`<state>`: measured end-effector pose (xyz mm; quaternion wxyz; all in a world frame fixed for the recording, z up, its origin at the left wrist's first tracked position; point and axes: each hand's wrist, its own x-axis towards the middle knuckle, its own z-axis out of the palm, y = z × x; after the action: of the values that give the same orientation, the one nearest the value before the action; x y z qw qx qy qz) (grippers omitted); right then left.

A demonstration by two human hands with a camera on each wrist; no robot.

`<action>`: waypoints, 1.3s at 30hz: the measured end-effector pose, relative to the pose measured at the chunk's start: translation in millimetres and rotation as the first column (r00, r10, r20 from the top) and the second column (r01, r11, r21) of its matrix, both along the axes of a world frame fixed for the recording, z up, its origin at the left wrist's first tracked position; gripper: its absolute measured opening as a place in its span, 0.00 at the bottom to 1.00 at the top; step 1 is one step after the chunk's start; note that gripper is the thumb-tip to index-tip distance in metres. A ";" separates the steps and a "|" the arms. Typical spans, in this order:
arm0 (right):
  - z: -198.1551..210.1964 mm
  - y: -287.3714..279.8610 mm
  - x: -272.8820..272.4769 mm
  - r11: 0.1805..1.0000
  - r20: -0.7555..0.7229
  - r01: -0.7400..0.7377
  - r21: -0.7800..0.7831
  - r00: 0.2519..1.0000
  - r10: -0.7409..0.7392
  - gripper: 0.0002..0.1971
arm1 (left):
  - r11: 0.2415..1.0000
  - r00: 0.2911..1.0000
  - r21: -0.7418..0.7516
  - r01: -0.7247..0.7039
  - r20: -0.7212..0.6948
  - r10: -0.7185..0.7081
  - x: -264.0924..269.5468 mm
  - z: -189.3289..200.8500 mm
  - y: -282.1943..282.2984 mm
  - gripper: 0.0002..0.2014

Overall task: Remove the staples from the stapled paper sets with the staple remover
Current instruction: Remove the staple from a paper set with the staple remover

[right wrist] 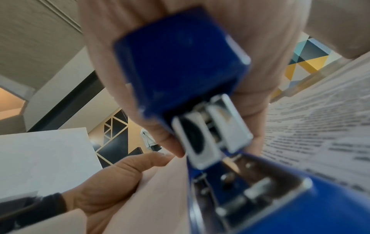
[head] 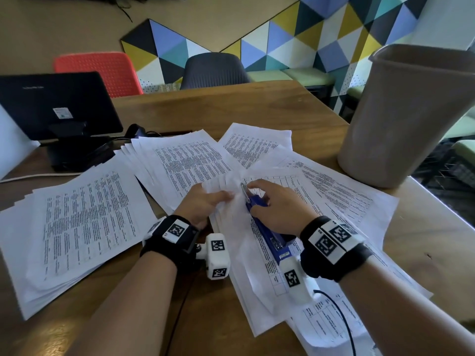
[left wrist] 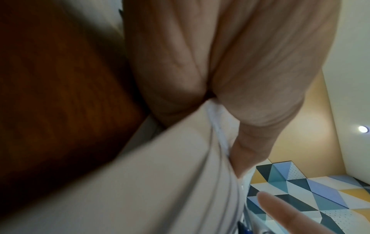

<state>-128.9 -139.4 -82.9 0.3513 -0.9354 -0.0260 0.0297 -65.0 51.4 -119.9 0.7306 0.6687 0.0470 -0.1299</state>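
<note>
At the middle of the wooden table [head: 231, 109] lies a stapled paper set [head: 239, 232]. My left hand [head: 221, 196] pinches its folded-back upper corner; in the left wrist view the sheets [left wrist: 170, 174] run between thumb and fingers. My right hand [head: 257, 195] grips a blue staple remover [head: 267, 235], a stapler-shaped tool, lying along the set. Its metal tip [head: 245, 192] sits at the held corner. The right wrist view shows the tool's blue body [right wrist: 180, 63] close up and my left hand [right wrist: 112, 182] beyond. The staple itself is hidden.
Loose printed stacks spread left [head: 77, 227] and behind [head: 185, 163]. A tall grey waste bin [head: 401, 119] stands at the right table edge. A black monitor [head: 56, 104] is at the back left. A black cable [head: 341, 319] trails from my right wrist.
</note>
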 end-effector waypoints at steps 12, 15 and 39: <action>-3.3 10.4 20.0 0.999 0.048 0.013 -0.034 0.999 -0.011 0.27 | 0.999 0.999 -0.041 -0.016 -0.030 0.015 -2.0 1.6 2.1 0.06; -3.9 10.8 21.4 0.999 0.055 0.013 -0.046 0.998 -0.010 0.27 | 0.999 1.000 -0.033 -0.025 -0.020 0.024 -3.2 2.3 1.2 0.06; -4.6 19.8 26.7 0.997 0.047 0.028 -0.071 0.999 -0.025 0.23 | 0.988 0.985 -0.066 -0.140 -0.110 0.132 0.8 4.5 -7.3 0.14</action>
<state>-102.2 -119.6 -87.5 0.3174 -0.9481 -0.0205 0.0043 -64.2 44.1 -115.5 0.7583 0.6289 0.1263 -0.1163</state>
